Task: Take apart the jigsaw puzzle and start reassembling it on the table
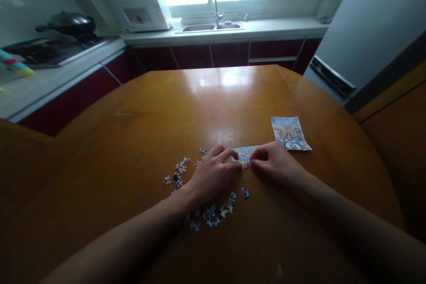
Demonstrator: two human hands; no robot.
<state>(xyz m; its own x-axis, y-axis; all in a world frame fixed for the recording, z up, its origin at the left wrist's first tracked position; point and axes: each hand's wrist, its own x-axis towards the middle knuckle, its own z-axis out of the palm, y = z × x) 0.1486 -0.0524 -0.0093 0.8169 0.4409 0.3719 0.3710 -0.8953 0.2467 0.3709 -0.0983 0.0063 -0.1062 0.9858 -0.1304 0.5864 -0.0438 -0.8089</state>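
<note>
A partly joined jigsaw puzzle (pixel 245 153), mostly light blue, lies flat on the table between my hands. My left hand (pixel 218 169) is curled at its left side, thumb and forefinger holding the left and lower edges. At the lower right corner, my right hand (pixel 273 162) pinches thumb and forefinger together on a small puzzle piece, mostly hidden by the fingertips. Loose puzzle pieces (pixel 213 215) are heaped below my left wrist, and more pieces (pixel 181 166) are scattered to its left. One dark blue piece (pixel 245 193) rests alone below the puzzle.
A printed picture sheet (pixel 290 133) lies beyond my right hand on the wooden table (pixel 159 106). Past the table's far edge are a counter with a sink (pixel 213 28), a microwave (pixel 143 13) and a wok (pixel 71 23) on the stove. A fridge (pixel 372 31) stands at right.
</note>
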